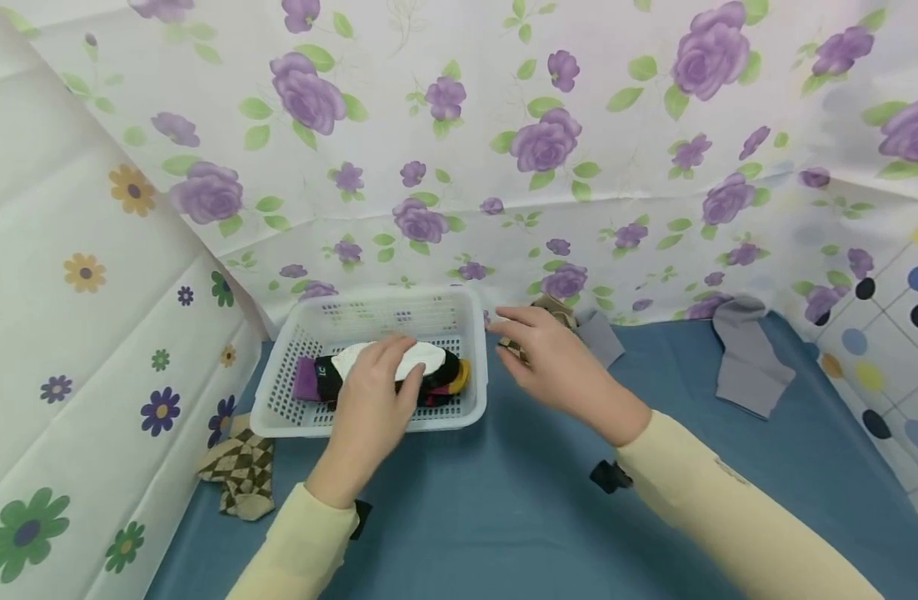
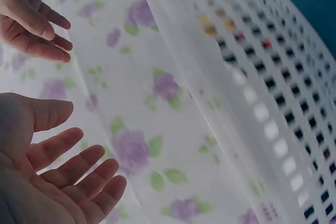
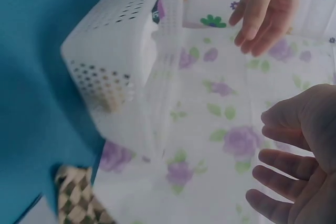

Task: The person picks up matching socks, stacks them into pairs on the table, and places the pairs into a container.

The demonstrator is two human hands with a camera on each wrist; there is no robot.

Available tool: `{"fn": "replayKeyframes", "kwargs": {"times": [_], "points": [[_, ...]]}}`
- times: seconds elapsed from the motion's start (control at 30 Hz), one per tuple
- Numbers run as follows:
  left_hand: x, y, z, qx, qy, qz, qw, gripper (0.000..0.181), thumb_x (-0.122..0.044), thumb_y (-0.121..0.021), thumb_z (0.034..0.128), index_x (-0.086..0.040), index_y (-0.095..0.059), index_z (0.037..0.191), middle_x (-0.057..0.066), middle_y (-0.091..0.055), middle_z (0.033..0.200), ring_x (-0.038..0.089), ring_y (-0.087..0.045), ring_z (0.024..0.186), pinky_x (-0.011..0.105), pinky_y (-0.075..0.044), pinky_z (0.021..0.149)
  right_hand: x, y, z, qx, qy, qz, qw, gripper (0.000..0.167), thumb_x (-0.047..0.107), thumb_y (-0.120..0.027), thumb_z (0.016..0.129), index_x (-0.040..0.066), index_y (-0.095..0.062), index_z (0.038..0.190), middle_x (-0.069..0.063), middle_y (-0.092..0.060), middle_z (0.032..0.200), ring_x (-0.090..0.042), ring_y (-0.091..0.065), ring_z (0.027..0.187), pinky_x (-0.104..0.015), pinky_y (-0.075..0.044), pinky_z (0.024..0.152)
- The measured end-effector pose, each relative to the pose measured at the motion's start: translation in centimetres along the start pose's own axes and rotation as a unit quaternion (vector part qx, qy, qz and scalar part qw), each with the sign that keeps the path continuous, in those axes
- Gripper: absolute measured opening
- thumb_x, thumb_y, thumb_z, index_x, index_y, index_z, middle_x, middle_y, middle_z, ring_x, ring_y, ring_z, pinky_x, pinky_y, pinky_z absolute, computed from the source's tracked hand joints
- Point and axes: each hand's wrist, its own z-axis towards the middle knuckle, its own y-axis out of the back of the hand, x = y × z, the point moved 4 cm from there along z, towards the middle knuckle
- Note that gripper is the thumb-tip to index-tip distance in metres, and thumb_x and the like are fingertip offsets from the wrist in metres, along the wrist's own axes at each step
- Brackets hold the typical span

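A white perforated basket (image 1: 369, 433) stands against the back wall. Inside it lie several folded socks: a white one (image 1: 429, 360) on top, with purple (image 1: 305, 380), black and yellow (image 1: 461, 377) ones around it. Over the basket hovers my left hand (image 1: 372, 408), its fingers loosely extended; the left wrist view shows its palm (image 2: 58, 177) holding nothing. To the right of the basket, my right hand (image 1: 556, 362) is raised with spread fingers, also bare in the right wrist view (image 3: 299, 161). Behind it sit a checkered sock (image 1: 552, 310), partly hidden, and a grey sock (image 1: 600, 337).
Another brown checkered sock (image 1: 245, 475) lies left of the basket, by the left wall. A second grey sock (image 1: 747, 358) lies at the far right, its end against the back wall. Flowered sheets (image 1: 489, 167) enclose the blue table surface (image 1: 489, 533).
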Motion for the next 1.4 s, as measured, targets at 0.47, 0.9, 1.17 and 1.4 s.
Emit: {"fn": "replayKeyframes", "kwargs": {"times": [0.47, 0.9, 1.17, 1.4], "points": [[-5.2, -6.3, -7.1, 0.051, -0.124, 0.025, 0.9906, 0.03, -0.028, -0.059, 0.0911, -0.013, -0.063, 0.117, 0.003, -0.061, 0.118, 0.017, -0.056, 0.114, 0.033, -0.046, 0.098, -2.8, -3.6, -8.3, 0.007, -0.077, 0.031, 0.9965, 0.032, 0.02, -0.065, 0.088, 0.016, -0.062, 0.12, -0.008, -0.05, 0.136, -0.024, -0.048, 0.124, -0.043, -0.047, 0.095], [-5.1, -9.1, -10.1, 0.085, -0.162, 0.032, 0.9826, 0.026, -0.026, -0.063, 0.0882, -0.012, -0.066, 0.11, 0.004, -0.063, 0.116, 0.021, -0.049, 0.126, 0.036, -0.046, 0.098, -11.0, -5.3, -13.9, 0.031, -0.191, 0.037, 0.9804, 0.035, 0.02, -0.064, 0.088, 0.009, -0.061, 0.121, -0.017, -0.049, 0.136, -0.037, -0.045, 0.124, -0.055, -0.04, 0.097], [-4.6, -9.5, -10.4, 0.127, -0.133, 0.037, 0.9822, 0.031, -0.031, -0.065, 0.0874, -0.013, -0.063, 0.114, 0.005, -0.06, 0.12, 0.021, -0.054, 0.118, 0.04, -0.048, 0.092, -22.4, -2.8, -17.2, 0.067, -0.304, -0.009, 0.9501, 0.056, 0.022, -0.062, 0.087, -0.004, -0.045, 0.133, -0.036, -0.034, 0.138, -0.054, -0.034, 0.122, -0.067, -0.031, 0.094], [-4.1, -9.8, -10.3, 0.183, -0.097, 0.062, 0.9764, 0.049, -0.045, -0.065, 0.0852, -0.014, -0.058, 0.122, 0.006, -0.057, 0.124, 0.022, -0.053, 0.117, 0.044, -0.046, 0.093, -29.6, -1.1, -20.5, 0.095, -0.383, -0.004, 0.9189, 0.099, 0.061, -0.059, 0.081, 0.004, -0.014, 0.149, -0.04, -0.012, 0.143, -0.064, -0.019, 0.121, -0.075, -0.025, 0.081]]}}
